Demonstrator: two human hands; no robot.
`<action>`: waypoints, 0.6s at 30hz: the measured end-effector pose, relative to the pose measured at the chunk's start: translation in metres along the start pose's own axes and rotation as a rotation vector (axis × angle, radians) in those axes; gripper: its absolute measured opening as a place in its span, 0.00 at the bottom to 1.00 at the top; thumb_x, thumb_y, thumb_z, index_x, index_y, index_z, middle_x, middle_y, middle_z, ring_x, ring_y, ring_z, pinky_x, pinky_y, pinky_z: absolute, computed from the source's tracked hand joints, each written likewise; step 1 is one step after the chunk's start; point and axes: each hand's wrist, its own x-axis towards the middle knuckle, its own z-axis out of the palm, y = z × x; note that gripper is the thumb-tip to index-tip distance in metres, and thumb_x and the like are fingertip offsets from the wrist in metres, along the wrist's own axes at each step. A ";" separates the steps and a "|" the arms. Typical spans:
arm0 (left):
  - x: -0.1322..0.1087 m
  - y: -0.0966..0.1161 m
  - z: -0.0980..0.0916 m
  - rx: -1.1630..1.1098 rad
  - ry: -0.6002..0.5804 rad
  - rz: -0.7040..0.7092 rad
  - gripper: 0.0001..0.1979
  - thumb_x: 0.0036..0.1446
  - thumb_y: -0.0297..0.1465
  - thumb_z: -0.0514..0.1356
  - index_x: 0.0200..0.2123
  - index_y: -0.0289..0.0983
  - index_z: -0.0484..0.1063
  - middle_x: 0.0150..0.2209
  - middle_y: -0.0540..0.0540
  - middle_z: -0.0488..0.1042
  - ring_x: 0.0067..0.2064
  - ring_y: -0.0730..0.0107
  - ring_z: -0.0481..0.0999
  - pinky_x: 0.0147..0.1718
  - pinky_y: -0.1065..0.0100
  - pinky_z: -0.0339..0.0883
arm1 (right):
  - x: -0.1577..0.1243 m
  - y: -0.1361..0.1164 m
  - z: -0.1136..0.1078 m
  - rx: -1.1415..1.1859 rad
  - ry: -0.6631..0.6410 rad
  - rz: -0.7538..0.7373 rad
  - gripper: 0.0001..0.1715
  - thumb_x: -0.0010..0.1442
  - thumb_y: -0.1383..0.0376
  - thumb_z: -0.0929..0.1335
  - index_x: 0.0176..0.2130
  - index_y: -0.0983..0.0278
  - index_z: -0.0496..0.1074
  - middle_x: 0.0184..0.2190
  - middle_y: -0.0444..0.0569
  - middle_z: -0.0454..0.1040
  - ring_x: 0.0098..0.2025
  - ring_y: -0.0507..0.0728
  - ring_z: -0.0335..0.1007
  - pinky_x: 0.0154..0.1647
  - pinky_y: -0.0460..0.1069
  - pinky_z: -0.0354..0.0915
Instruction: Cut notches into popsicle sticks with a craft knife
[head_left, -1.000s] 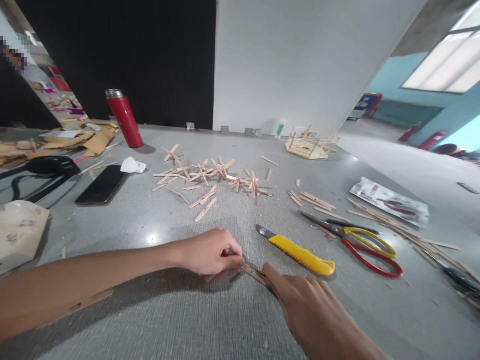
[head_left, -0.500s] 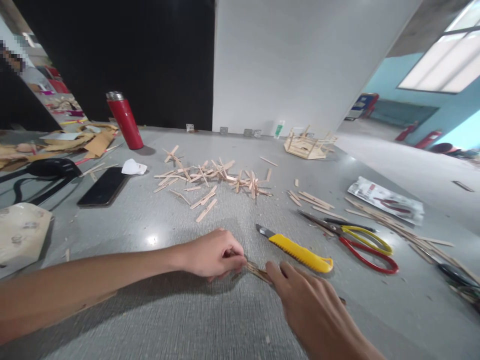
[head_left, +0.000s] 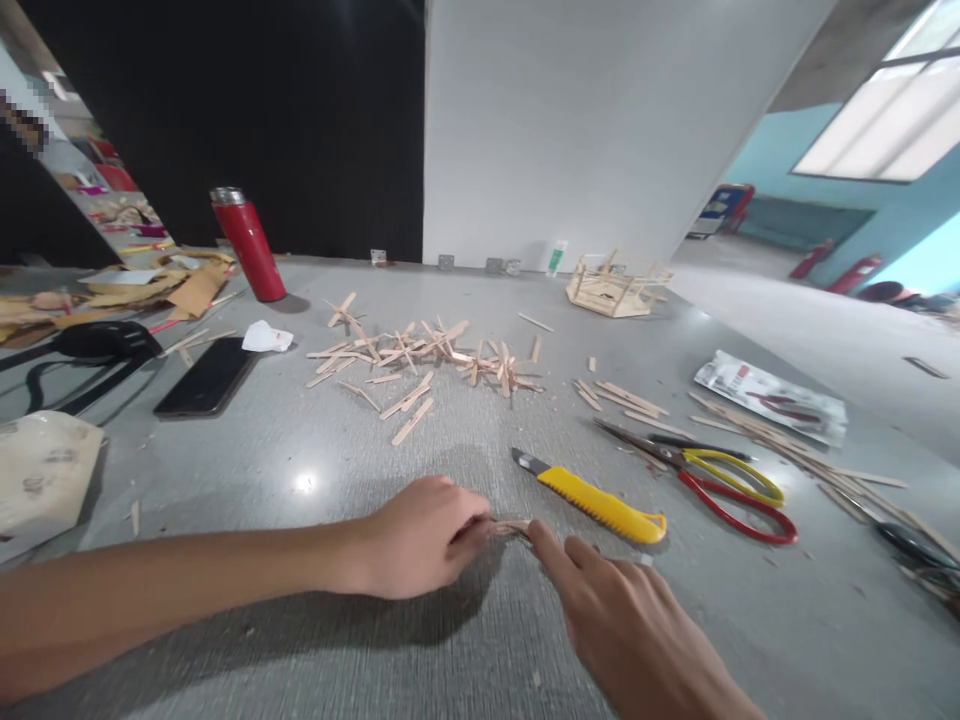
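Observation:
My left hand (head_left: 427, 535) is closed, its fingertips pinched on one end of some thin wooden sticks (head_left: 511, 528). The other end disappears under the closed fingers of my right hand (head_left: 615, 605). Only a short stretch of the sticks shows between the two hands, so their exact number cannot be made out. Just beyond my right hand lies a yellow utility knife (head_left: 600, 500) with its dark blade pointing left. Scissors with red and yellow handles (head_left: 720, 490) rest to its right. Short split sticks (head_left: 412, 350) form a loose pile farther back.
At the back stand a red flask (head_left: 251, 245) and a small wooden stick frame (head_left: 615, 288). A phone (head_left: 206, 378), a roll of tape (head_left: 49, 475) and a black strap (head_left: 105, 340) lie left. Long sticks (head_left: 795, 455) and a silver packet (head_left: 772, 395) lie right.
My left hand has moved slightly down and its wrist has turned. The sticks between the hands now look more level and slightly arched. My right hand has barely moved.

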 end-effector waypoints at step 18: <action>0.004 -0.005 -0.001 -0.025 -0.045 -0.016 0.20 0.69 0.32 0.53 0.23 0.38 0.54 0.19 0.57 0.54 0.21 0.77 0.49 0.24 0.69 0.44 | -0.002 -0.007 0.003 -0.011 0.030 0.019 0.39 0.49 0.82 0.61 0.61 0.71 0.60 0.29 0.44 0.73 0.23 0.53 0.74 0.21 0.49 0.60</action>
